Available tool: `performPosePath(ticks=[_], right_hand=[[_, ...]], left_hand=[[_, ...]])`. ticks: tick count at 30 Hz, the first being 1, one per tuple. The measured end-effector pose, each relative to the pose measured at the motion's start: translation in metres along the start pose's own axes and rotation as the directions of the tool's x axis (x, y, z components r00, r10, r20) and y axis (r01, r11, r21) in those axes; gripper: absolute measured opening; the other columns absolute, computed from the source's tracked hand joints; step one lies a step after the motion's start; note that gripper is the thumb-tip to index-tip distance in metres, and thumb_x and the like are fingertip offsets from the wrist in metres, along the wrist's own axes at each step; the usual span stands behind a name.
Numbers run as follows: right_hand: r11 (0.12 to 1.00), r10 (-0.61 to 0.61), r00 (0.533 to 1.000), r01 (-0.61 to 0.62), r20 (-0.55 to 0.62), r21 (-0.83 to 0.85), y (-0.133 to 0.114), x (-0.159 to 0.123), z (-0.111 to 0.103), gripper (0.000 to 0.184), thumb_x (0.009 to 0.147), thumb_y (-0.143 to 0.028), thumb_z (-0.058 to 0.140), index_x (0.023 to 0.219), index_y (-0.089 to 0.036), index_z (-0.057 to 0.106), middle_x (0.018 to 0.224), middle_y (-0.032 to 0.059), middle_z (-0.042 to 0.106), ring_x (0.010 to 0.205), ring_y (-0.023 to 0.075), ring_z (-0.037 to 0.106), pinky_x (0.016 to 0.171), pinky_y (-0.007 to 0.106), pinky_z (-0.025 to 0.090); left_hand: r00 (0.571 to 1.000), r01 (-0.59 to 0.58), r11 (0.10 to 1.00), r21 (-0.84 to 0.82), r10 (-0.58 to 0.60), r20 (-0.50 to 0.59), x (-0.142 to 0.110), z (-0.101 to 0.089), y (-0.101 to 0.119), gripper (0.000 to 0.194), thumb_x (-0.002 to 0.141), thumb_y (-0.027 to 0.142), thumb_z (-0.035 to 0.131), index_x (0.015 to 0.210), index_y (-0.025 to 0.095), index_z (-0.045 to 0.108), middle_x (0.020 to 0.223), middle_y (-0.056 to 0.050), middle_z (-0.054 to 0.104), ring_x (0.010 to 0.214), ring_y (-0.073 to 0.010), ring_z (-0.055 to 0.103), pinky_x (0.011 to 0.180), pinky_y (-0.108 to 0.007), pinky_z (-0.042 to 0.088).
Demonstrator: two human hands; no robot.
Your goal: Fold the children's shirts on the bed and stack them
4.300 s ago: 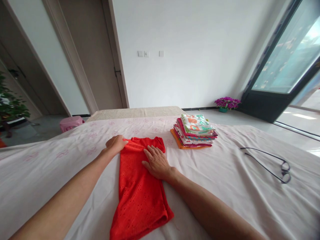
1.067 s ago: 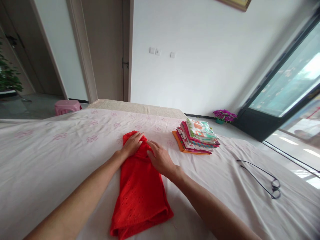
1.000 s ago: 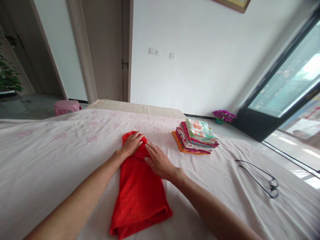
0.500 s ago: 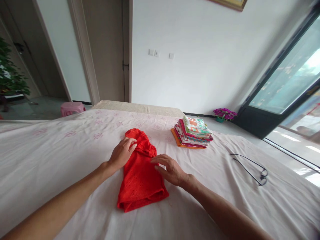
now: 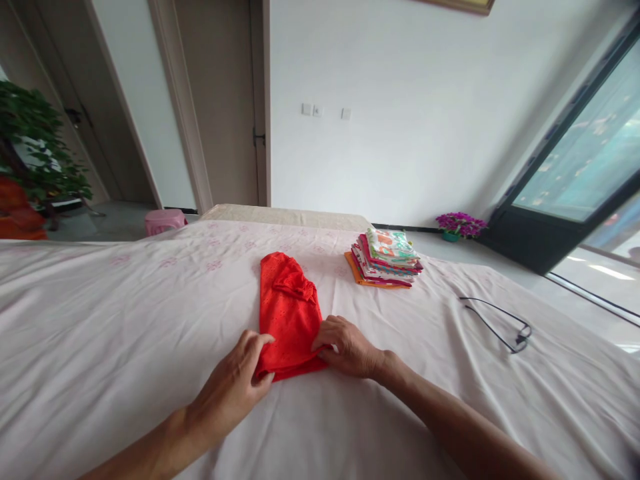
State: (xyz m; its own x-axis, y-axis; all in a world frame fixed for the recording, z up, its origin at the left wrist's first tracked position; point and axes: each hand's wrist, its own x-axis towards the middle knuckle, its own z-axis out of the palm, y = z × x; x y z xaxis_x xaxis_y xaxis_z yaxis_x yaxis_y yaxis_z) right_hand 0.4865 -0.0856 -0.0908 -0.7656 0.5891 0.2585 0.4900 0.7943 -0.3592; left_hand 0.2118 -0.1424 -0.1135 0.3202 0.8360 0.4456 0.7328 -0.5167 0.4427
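Observation:
A red garment lies folded into a long narrow shape on the pale bedsheet, with a gathered, ruffled part at its far end. My left hand grips its near left corner between thumb and fingers. At the near right edge, my right hand pinches the cloth in the same way. The folded layers show along the near edge between both hands. Which kind of garment it is, I cannot tell.
A stack of folded cloths sits beyond and to the right. Eyeglasses lie farther right on the sheet. Past the bed are a pink stool, purple flowers and a leafy plant.
Both hands have come nearer along the red garment, from its middle and far part to its near corners, and have closed on them. The view has shifted slightly left.

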Motion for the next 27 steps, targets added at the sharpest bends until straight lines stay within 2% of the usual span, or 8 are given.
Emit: performPosePath(ticks=[4, 7, 9, 13, 15, 17, 22, 27], right_hand=[[1.000, 0.007, 1.000, -0.007, 0.016, -0.028, 0.006, -0.016, -0.007, 0.014, 0.085, -0.015, 0.058, 0.091, -0.022, 0.069, 0.087, 0.0018, 0.068, 0.084, 0.0169, 0.059, 0.082, 0.031, 0.041], [1.000, -0.027, 1.000, 0.027, 0.012, 0.000, 0.005, -0.023, -0.011, 0.012, 0.086, -0.022, 0.059, 0.094, -0.021, 0.068, 0.087, 0.0036, 0.068, 0.084, 0.0182, 0.059, 0.084, 0.033, 0.043], [0.998, -0.051, 0.998, 0.052, -0.022, 0.046, 0.004, -0.025, -0.015, 0.021, 0.085, -0.025, 0.060, 0.104, -0.021, 0.068, 0.095, 0.0058, 0.069, 0.090, 0.0197, 0.061, 0.087, 0.035, 0.044], [0.992, -0.087, 0.995, 0.090, -0.044, 0.086, 0.006, -0.029, -0.021, 0.045, 0.079, -0.014, 0.053, 0.123, -0.022, 0.063, 0.114, 0.0074, 0.070, 0.102, 0.0208, 0.062, 0.093, 0.038, 0.046], [0.995, -0.094, 0.995, 0.095, -0.011, 0.031, 0.010, -0.030, -0.022, 0.054, 0.077, -0.008, 0.049, 0.127, -0.024, 0.062, 0.120, 0.0066, 0.068, 0.108, 0.0201, 0.062, 0.095, 0.038, 0.046], [0.993, -0.109, 0.994, 0.110, 0.018, -0.035, 0.014, -0.028, -0.022, 0.056, 0.077, -0.006, 0.047, 0.129, -0.025, 0.061, 0.126, 0.0059, 0.066, 0.114, 0.0189, 0.060, 0.098, 0.038, 0.045], [0.961, -0.234, 0.968, 0.244, 0.086, -0.132, 0.021, -0.012, -0.018, 0.040, 0.089, -0.013, 0.046, 0.120, -0.026, 0.067, 0.124, 0.0056, 0.069, 0.125, 0.0179, 0.055, 0.104, 0.038, 0.042], [0.958, -0.270, 0.961, 0.274, 0.055, -0.086, 0.020, -0.009, -0.017, 0.031, 0.087, -0.015, 0.049, 0.109, -0.024, 0.069, 0.119, 0.0067, 0.070, 0.127, 0.0197, 0.054, 0.105, 0.039, 0.042]], left_hand=[[0.995, -0.068, 0.984, 0.164, 0.056, 0.077, -0.005, 0.003, 0.012, 0.036, 0.080, 0.009, 0.047, 0.111, 0.026, 0.057, 0.105, -0.006, 0.059, 0.086, -0.0181, 0.066, 0.075, -0.031, 0.058], [0.993, -0.115, 0.934, 0.339, 0.096, 0.071, -0.010, 0.003, 0.015, 0.032, 0.079, 0.013, 0.052, 0.108, 0.024, 0.061, 0.113, -0.010, 0.061, 0.096, -0.0255, 0.064, 0.084, -0.043, 0.057], [0.986, -0.164, 0.900, 0.405, 0.144, 0.079, -0.013, 0.001, 0.013, 0.035, 0.079, 0.014, 0.055, 0.112, 0.023, 0.062, 0.122, -0.012, 0.061, 0.111, -0.0315, 0.059, 0.094, -0.052, 0.052], [0.934, -0.331, 0.895, 0.298, 0.267, 0.236, -0.018, -0.007, 0.001, 0.058, 0.079, 0.005, 0.048, 0.132, 0.027, 0.054, 0.129, -0.006, 0.062, 0.122, -0.0243, 0.056, 0.106, -0.042, 0.047], [0.904, -0.376, 0.899, 0.224, 0.303, 0.302, -0.018, -0.013, -0.007, 0.071, 0.077, -0.001, 0.044, 0.141, 0.029, 0.045, 0.134, -0.002, 0.060, 0.126, -0.0196, 0.054, 0.111, -0.037, 0.044], [0.884, -0.398, 0.901, 0.174, 0.327, 0.333, -0.015, -0.018, -0.014, 0.075, 0.077, -0.004, 0.042, 0.144, 0.030, 0.042, 0.138, -0.001, 0.059, 0.130, -0.0169, 0.051, 0.113, -0.034, 0.042], [0.865, -0.450, 0.885, 0.118, 0.399, 0.305, 0.003, -0.024, -0.020, 0.056, 0.084, -0.001, 0.044, 0.131, 0.027, 0.055, 0.125, -0.003, 0.067, 0.130, -0.0173, 0.052, 0.115, -0.039, 0.041], [0.846, -0.479, 0.878, 0.025, 0.453, 0.279, 0.009, -0.026, -0.022, 0.043, 0.085, -0.001, 0.039, 0.113, 0.022, 0.061, 0.112, -0.003, 0.071, 0.122, -0.0162, 0.058, 0.118, -0.043, 0.036]])
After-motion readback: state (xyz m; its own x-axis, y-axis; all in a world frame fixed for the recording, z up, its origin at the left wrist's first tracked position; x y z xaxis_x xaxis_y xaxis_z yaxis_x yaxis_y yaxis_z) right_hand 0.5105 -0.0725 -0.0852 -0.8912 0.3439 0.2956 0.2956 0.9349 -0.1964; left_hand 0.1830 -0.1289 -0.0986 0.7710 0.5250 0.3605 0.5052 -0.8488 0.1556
